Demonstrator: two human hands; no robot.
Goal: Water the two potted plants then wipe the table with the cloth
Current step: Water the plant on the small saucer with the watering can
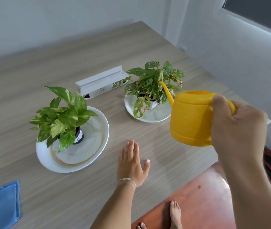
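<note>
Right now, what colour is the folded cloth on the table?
Blue; the cloth shows in the head view, bottom left.

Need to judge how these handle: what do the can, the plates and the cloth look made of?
Can: likely moulded plastic, matte yellow, with ribbed bands and a thin spout. Plates: probably glazed ceramic or melamine, white and glossy; the left one shows a brown water ring. Cloth: soft blue fabric, possibly microfibre, folded with stitched edges. The right hand grips the can's handle.
</note>
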